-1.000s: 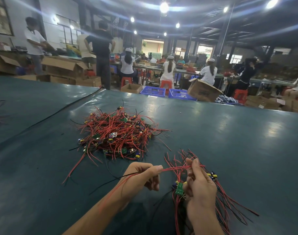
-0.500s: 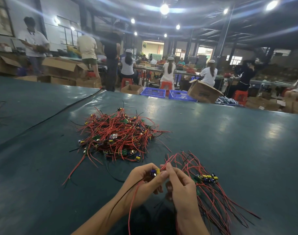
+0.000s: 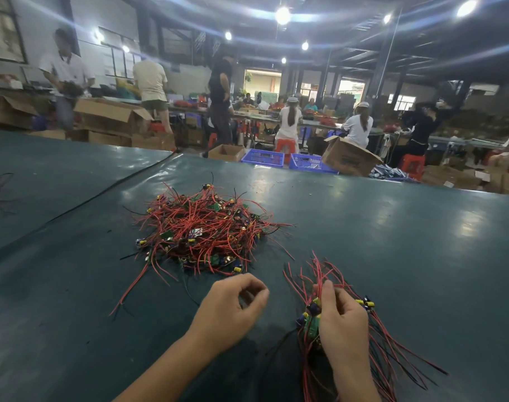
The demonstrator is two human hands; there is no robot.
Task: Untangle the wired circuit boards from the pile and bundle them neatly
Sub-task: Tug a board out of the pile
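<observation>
Half a second on, the two have parted. The left grip (image 3: 233,311) has let go of the board both were pinching and moved clear, and the right grip (image 3: 341,323) has sunk toward the tabletop (image 3: 392,242) with it.

From the head camera, the left grip hangs loosely curled with nothing in it, just short of the pile's near edge. I judge it is placed to pull out the next piece. The right grip is clenched round the bundle (image 3: 312,326) at its board end. That keeps the green boards stacked together while their red and black leads fan out toward the near right. The pile (image 3: 201,230) of wired circuit boards lies farther out and to the left, apart from the bundle. It is a thick tangle, so most of the sorting looks undone.
</observation>
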